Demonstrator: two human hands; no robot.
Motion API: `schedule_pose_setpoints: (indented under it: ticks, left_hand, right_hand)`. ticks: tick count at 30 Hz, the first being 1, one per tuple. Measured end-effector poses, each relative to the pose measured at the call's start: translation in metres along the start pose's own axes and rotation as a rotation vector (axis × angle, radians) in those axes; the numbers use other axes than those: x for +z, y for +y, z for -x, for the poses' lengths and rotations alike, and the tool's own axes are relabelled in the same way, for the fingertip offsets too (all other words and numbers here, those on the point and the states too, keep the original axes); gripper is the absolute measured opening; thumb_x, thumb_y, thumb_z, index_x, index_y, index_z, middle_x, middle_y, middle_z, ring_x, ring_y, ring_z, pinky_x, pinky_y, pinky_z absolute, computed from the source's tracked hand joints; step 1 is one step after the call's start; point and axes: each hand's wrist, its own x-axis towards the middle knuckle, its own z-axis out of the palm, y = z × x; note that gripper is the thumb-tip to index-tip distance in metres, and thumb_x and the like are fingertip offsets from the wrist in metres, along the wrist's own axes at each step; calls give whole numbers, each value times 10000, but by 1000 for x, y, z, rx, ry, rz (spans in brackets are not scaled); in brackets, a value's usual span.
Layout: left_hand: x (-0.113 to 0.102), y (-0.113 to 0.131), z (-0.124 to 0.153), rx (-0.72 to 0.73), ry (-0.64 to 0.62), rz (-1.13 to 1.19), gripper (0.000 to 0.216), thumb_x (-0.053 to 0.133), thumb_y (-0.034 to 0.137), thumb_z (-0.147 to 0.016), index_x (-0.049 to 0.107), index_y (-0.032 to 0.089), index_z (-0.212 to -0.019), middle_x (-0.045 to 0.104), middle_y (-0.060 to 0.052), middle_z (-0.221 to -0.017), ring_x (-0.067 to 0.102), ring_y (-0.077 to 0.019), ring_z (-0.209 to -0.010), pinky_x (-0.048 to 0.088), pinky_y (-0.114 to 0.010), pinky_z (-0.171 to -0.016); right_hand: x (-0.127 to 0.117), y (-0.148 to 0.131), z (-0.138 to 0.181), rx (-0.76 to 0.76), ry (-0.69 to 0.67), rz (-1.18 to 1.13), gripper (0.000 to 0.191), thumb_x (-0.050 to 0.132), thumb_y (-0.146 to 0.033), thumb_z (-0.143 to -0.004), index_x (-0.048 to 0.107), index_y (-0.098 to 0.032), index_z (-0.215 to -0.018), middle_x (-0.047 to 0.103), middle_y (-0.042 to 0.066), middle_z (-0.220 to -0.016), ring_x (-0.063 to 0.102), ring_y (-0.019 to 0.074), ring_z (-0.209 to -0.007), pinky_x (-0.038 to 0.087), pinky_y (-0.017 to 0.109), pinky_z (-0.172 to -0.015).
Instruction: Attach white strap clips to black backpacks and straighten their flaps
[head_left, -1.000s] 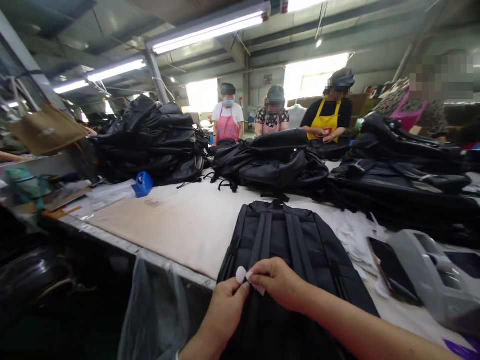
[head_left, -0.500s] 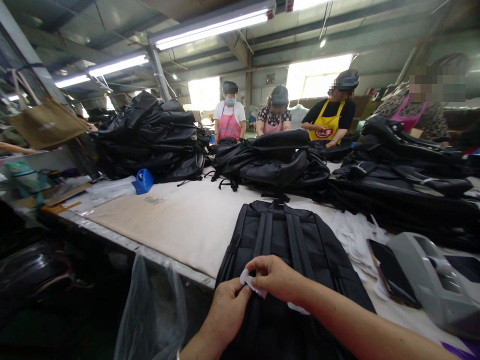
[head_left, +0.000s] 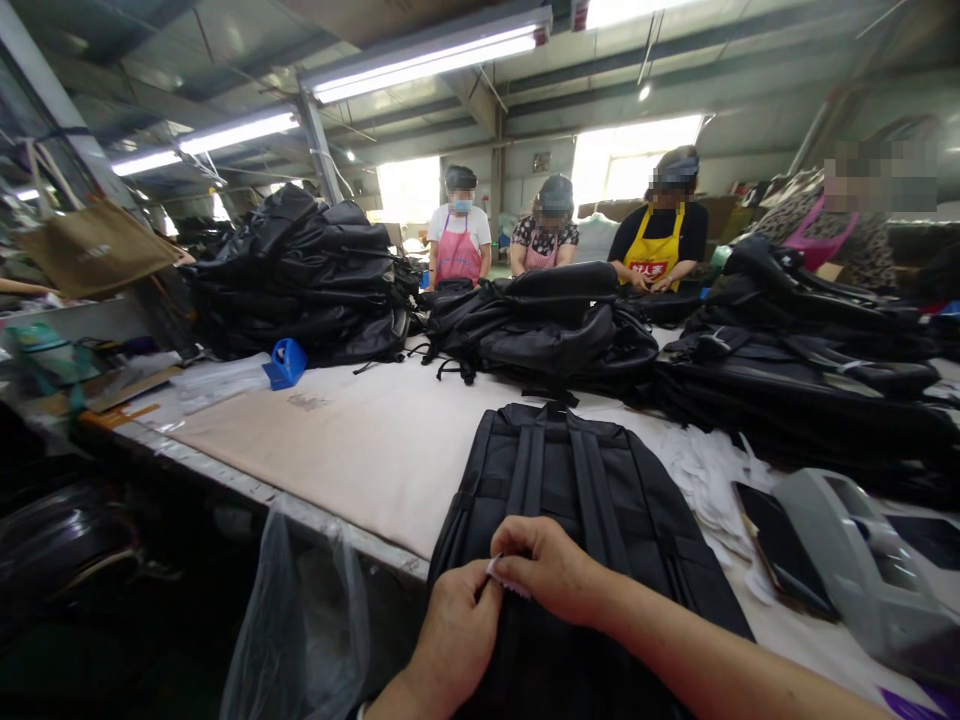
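While both hands meet over the near end of a black backpack (head_left: 577,500), a small white paper scrap (head_left: 504,578) sits pinched between them. Left hand (head_left: 457,630): grip closed, thumb & fingertips tight on the scrap's left edge. Right hand (head_left: 551,570): grip also closed, fingers curled down onto the same scrap from the other side. Scrap is tiny, thin, white w/ a faint pink tint at its lower edge; mostly hidden by the fingers, so its shape can't be made out. It's held just above the backpack's lower middle, near the bag's two straps.

Backpack lies flat, back panel up, 2 shoulder straps running lengthwise to a top handle at the far end; matte black fabric, seams across the panel. Its near end hangs over the edge of the surface (head_left: 360,440), which is covered w/ pale beige cloth.

Right of the backpack: a litter of white paper bits (head_left: 709,475), then a dark phone (head_left: 780,545) & a grey plastic device (head_left: 870,570). Beyond the backpack: heaps of black bags (head_left: 547,325), more to its far left (head_left: 300,280) & far right. A blue tape dispenser (head_left: 285,362) sits well left of the backpack. Clear plastic bag (head_left: 300,620) hangs below the surface edge, left of the backpack. Four people in aprons stand behind the far heaps.
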Motion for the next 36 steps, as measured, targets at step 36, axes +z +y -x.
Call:
schedule_pose_setpoints:
  ticks: [36]
  left_hand:
    - [6, -8, 0, -24, 9, -3, 324, 480, 351, -924, 737, 155, -920, 715, -36, -797, 645, -214, -778, 435, -276, -659]
  right_hand:
    - [6, -1, 7, -3, 118, 125, 81, 585, -154, -753, 665, -166, -764, 613, -21, -631, 541, 101, -602, 401, 205, -560]
